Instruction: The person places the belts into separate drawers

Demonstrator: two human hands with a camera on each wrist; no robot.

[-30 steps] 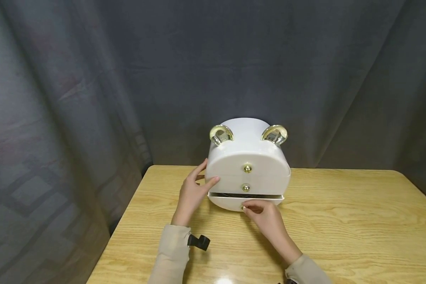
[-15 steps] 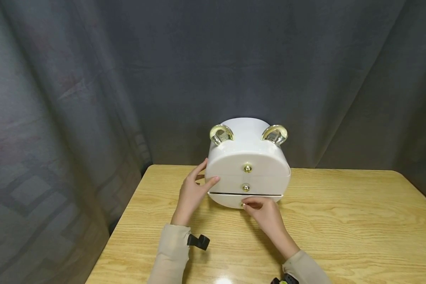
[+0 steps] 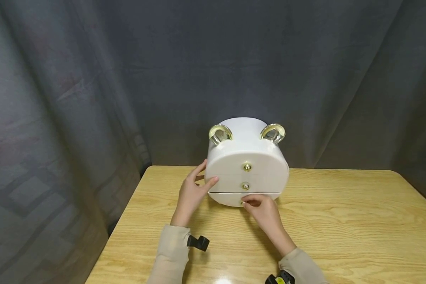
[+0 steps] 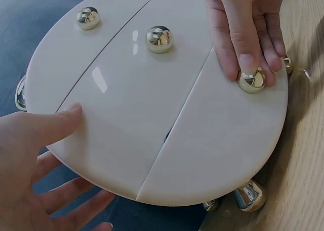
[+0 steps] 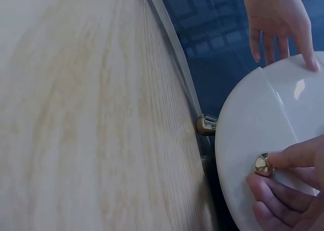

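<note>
A white rounded box [image 3: 248, 157] with two gold ears stands on the wooden table [image 3: 340, 221]. Its front has three drawers, each with a gold knob. My left hand [image 3: 191, 193] rests flat against the box's left side, thumb on the front face [image 4: 152, 104]. My right hand [image 3: 264, 211] pinches the bottom drawer's knob [image 4: 251, 81], seen also in the right wrist view as a knob [image 5: 261, 164] between fingertips. The bottom drawer [image 3: 227, 198] sits flush with the front, only a thin seam showing.
The two upper knobs [image 3: 247, 167] [image 3: 245, 186] are free. Gold ball feet [image 4: 249, 195] lift the box off the table. A dark curtain [image 3: 92, 79] hangs behind and to the left. The table's left edge [image 3: 127, 213] runs near my left arm.
The bottom drawer, open by a gap a second ago, has slid in until it is flush. My right hand moved forward with it, staying on the knob. The left hand has not moved.
</note>
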